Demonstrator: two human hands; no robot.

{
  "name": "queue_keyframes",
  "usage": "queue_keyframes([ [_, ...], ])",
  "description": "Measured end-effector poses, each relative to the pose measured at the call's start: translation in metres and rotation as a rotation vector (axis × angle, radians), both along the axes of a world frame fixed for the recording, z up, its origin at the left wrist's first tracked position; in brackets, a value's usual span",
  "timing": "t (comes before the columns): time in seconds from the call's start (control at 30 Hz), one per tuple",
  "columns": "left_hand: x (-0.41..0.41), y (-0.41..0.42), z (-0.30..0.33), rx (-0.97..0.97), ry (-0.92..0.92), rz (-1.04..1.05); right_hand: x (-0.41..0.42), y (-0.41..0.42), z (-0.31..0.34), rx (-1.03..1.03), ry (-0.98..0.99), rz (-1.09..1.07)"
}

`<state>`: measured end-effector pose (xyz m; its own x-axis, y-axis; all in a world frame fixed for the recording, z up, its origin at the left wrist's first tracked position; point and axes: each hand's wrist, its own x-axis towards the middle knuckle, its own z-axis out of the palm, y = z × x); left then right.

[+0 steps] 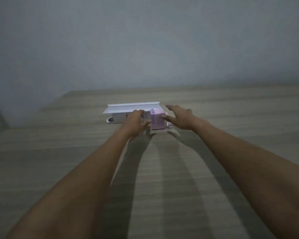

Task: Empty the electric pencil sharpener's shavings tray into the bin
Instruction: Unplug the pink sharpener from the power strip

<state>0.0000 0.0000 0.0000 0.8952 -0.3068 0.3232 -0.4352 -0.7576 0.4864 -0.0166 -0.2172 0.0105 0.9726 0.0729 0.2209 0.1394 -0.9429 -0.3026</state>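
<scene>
A small pink box-shaped electric pencil sharpener (157, 120) stands on the wooden table (231, 107), far from me. My left hand (136, 122) reaches to its left side, fingers curled and apart, thumb close to the pink body. My right hand (179, 118) is spread open at its right side, fingertips near or touching the upper right corner. Neither hand clearly grips it. The shavings tray cannot be told apart from the body. No bin is in view.
A white power strip (121, 117) lies just left of the sharpener, partly behind my left hand. Behind both stands a white tray-like box (131, 107). A thin pale cord (169, 125) trails by the sharpener's right base. A grey wall rises beyond the table.
</scene>
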Motion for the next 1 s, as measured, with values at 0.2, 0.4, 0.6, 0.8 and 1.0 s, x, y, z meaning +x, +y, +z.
queue_keyframes([
  [0.2, 0.021, -0.016, -0.016, -0.271, 0.157, -0.094, 0.028, -0.004, -0.022, 0.223, -0.013, 0.128],
  [0.4, 0.022, -0.021, -0.022, -0.404, 0.207, -0.119, 0.031, 0.000, -0.030, 0.401, -0.093, 0.153],
  [0.6, 0.009, -0.016, -0.008, -0.356, 0.249, -0.147, 0.013, -0.005, -0.020, 0.446, -0.068, 0.171],
  [0.8, -0.028, -0.006, 0.012, -0.367, 0.271, -0.137, -0.029, -0.001, 0.009, 0.497, -0.076, 0.195],
  [1.0, -0.089, 0.018, 0.021, -0.421, 0.276, -0.206, -0.089, 0.008, 0.020, 0.504, -0.049, 0.234],
])
